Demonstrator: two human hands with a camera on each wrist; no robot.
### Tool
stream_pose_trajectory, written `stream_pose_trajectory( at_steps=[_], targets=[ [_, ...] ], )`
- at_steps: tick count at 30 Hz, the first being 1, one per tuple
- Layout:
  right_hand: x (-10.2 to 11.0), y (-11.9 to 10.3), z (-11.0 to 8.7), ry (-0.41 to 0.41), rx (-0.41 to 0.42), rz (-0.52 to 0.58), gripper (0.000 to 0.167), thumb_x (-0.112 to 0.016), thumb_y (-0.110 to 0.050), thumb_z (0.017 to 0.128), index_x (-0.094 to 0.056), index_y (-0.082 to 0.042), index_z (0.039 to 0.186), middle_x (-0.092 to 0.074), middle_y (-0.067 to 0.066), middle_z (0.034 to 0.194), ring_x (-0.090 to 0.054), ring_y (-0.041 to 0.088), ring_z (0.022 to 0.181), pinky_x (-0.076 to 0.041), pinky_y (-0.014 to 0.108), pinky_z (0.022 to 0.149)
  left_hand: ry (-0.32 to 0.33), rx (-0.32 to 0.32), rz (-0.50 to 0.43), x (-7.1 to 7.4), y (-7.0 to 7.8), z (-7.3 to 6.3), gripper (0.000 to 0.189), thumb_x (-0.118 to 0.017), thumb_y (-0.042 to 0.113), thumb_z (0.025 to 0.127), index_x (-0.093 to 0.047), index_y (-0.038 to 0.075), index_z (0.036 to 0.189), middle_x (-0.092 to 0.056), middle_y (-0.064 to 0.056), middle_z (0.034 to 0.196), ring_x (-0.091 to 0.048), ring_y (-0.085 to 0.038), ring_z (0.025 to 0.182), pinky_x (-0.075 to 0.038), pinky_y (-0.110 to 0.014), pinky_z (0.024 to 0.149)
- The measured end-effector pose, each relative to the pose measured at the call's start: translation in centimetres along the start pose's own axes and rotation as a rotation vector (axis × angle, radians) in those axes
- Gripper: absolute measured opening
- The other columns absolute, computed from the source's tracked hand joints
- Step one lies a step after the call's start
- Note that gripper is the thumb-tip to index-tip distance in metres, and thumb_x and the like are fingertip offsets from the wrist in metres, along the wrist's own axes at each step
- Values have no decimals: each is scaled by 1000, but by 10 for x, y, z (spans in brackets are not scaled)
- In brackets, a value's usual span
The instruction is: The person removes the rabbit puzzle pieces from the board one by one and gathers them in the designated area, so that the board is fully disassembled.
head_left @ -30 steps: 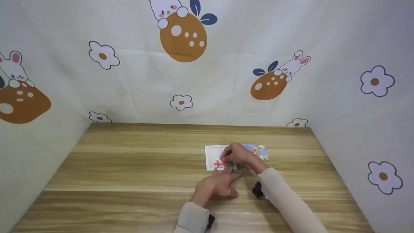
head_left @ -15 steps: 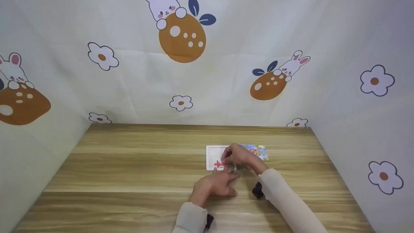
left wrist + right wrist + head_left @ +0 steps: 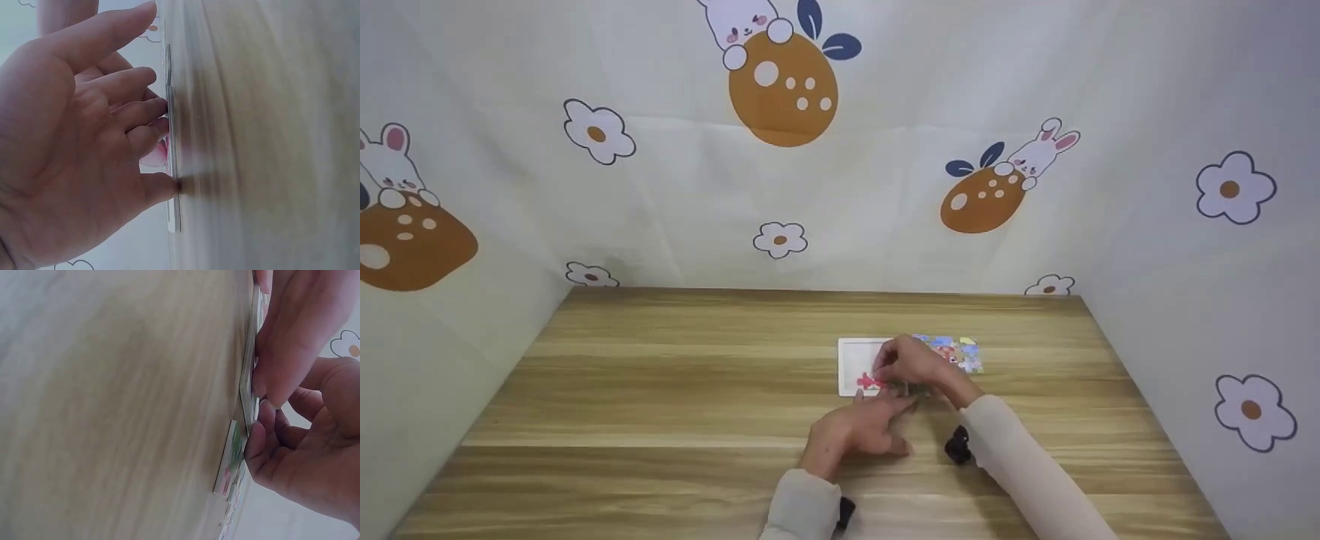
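Observation:
A white puzzle tray (image 3: 841,364) lies right of the table's middle, with red puzzle pieces (image 3: 865,382) near its front edge. My right hand (image 3: 919,361) reaches over the tray and pinches a puzzle piece in curled fingers close to the red ones; the fingertips largely hide it. My left hand (image 3: 861,426) lies at the tray's front side, fingers spread. Its little finger (image 3: 160,187) touches the tray edge (image 3: 175,216) in the left wrist view. Both hands' fingertips come close together in the right wrist view.
Colourful puzzle pieces (image 3: 969,355) lie to the right of the tray, partly behind the right hand. One thick piece (image 3: 228,458) sits beside the tray in the right wrist view. The wooden table (image 3: 660,390) meets a patterned cloth (image 3: 870,187) at the back and sides.
The tray has shifted very slightly to the right. My left hand has moved slightly left. The right hand stays almost in place over the red pieces.

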State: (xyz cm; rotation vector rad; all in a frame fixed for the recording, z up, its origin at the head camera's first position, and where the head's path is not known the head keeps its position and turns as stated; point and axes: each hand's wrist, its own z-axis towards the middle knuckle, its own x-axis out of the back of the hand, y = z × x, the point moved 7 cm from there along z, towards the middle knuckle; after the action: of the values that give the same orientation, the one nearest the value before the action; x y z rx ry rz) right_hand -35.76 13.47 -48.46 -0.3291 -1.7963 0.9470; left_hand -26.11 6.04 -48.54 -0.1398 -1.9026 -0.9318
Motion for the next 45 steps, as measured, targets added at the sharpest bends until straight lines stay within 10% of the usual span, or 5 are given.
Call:
stream_pose_trajectory(
  at_steps=[30, 45],
  targets=[
    [82, 37, -58, 273, -83, 43, 6, -68, -7, 94, -67, -1, 94, -70, 10, 91, -65, 15, 83, -55, 26, 74, -30, 60, -12, -3, -3, 1, 70, -69, 35, 90, -43, 18, 153, -22, -6, 168, -18, -26, 157, -11, -55, 127],
    [77, 64, -74, 96, -65, -5, 3, -68, -1, 91, -67, 1, 89, -68, 7, 84, -57, 12, 76, -48, 23, 70, -31, 77, -12, -4, -3, 1, 66, -68, 36, 91, -47, 20, 151, -25, -5, 167, -19, -24, 157, -11, -53, 127]
  ],
)
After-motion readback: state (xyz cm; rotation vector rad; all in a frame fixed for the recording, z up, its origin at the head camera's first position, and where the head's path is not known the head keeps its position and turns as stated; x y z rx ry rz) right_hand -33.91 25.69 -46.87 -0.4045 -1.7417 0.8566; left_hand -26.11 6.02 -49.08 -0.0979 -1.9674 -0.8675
